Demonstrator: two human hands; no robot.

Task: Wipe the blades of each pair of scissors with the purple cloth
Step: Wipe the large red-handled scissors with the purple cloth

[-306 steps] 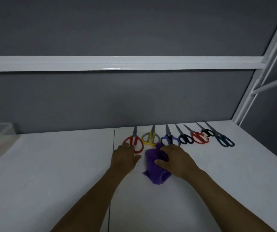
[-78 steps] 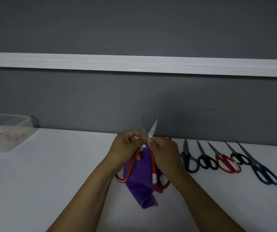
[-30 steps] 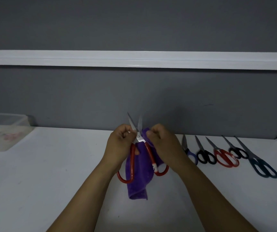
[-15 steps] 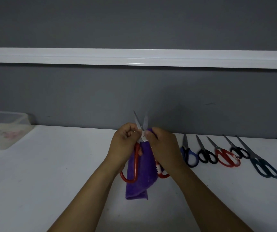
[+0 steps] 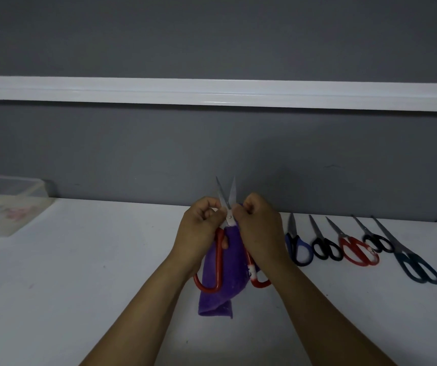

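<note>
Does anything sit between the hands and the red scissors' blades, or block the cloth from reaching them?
Nothing visible does. The left hand grips the red scissors by the pivot, the right hand holds the purple cloth beside the blade base, and the open blades stand bare above both hands.

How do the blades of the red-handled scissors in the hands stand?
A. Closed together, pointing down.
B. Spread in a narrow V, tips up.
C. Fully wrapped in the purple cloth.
B: above the left hand and right hand, the bare blades of the red-handled scissors form a narrow V, tips up; the purple cloth hangs below.
</note>
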